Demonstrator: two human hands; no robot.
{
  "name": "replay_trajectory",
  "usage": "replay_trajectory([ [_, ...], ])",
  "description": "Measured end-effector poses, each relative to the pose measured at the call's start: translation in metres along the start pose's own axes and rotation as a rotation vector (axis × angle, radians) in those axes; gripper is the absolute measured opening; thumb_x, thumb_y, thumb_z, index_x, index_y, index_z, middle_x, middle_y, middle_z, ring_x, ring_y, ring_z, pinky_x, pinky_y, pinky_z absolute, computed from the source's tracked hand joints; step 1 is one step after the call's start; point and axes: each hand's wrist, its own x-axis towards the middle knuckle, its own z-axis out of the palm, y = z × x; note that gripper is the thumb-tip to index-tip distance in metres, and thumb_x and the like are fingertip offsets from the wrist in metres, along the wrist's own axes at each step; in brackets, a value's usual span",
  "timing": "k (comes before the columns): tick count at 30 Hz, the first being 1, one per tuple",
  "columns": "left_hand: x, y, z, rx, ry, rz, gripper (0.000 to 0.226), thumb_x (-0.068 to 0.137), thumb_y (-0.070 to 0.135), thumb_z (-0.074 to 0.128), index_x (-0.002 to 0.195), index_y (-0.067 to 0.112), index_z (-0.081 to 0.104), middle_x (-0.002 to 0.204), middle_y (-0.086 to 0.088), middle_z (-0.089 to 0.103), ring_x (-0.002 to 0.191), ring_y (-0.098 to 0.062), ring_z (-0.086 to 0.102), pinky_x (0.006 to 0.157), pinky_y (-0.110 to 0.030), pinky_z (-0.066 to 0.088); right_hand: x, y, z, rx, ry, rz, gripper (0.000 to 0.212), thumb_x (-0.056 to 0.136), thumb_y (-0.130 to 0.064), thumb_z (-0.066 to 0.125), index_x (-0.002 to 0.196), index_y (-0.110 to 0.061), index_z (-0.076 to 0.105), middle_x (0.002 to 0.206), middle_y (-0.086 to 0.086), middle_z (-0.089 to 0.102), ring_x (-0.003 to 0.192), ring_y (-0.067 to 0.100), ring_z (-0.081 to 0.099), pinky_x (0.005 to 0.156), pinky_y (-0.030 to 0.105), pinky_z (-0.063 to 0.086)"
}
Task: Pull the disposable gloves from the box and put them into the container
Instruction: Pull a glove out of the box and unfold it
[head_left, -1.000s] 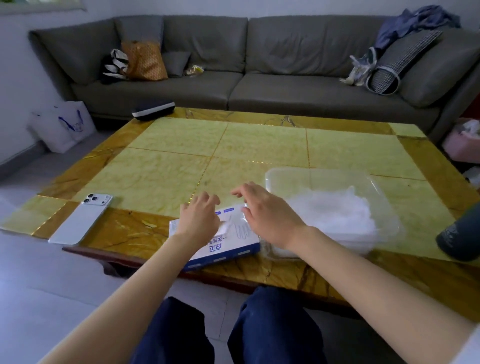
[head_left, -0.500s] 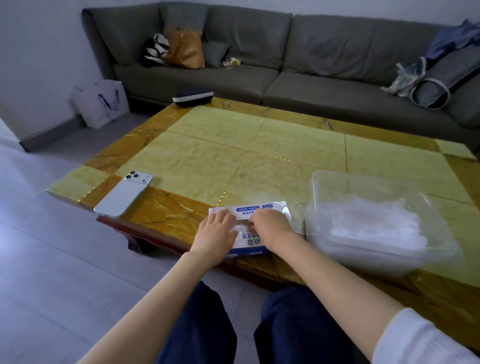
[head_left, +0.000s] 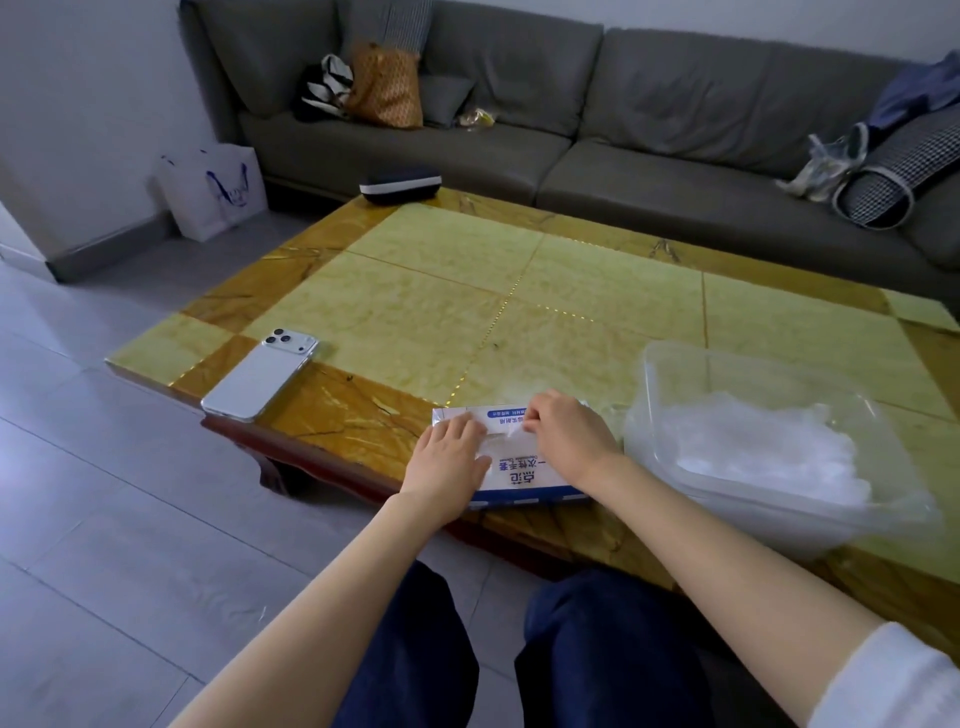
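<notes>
A glove (head_left: 510, 432) is coming out of the box (head_left: 522, 470).
The left hand (head_left: 448, 460) is still pressing flat on the box at the near table (head_left: 358, 415) edge. The right hand (head_left: 567, 441) is now pinching the glove. The container (head_left: 691, 364) is sitting just beside, with a pile of gloves (head_left: 753, 449) inside.

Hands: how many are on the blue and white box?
2. The left hand lies flat on the left part of the box; the right hand is at its top opening, pinching a thin clear glove. No others in view.
</notes>
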Motion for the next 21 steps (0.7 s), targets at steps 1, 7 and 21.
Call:
replay_trajectory([
  [1, 0.0, 0.0, 0.0, -0.008, 0.003, -0.003, 0.043, 0.1, 0.03, 0.038, 0.14, 0.017, 0.033, 0.148, -0.002, 0.03, 0.137, -0.019, 0.026, 0.112, -0.03, 0.018, 0.0, 0.001, -0.003, 0.021, 0.037, 0.027, 0.012, 0.097, -0.011, 0.048, 0.088, -0.008, 0.055, 0.103, 0.005, 0.056, 0.081, 0.017, 0.055, 0.07, 0.027, 0.043],
  [7, 0.0, 0.0, 0.0, -0.033, -0.015, -0.013, 0.043, 0.099, 0.029, 0.039, 0.14, 0.018, 0.033, 0.149, -0.001, 0.028, 0.138, -0.02, 0.025, 0.112, -0.03, 0.018, 0.0, 0.015, -0.013, 0.183, 0.195, 0.198, 0.009, 0.099, -0.012, 0.042, 0.094, -0.009, 0.049, 0.112, 0.008, 0.053, 0.088, 0.014, 0.049, 0.077, 0.023, 0.039],
  [21, 0.005, -0.002, -0.003, -0.041, -0.057, -0.04, 0.044, 0.096, 0.032, 0.045, 0.137, 0.019, 0.037, 0.143, -0.002, 0.035, 0.131, -0.021, 0.033, 0.109, -0.032, 0.026, 0.006, -0.007, -0.091, 0.198, 0.484, -0.034, 0.018, 0.096, -0.015, 0.053, 0.083, -0.002, 0.057, 0.084, 0.007, 0.061, 0.075, 0.024, 0.058, 0.07, 0.038, 0.05],
])
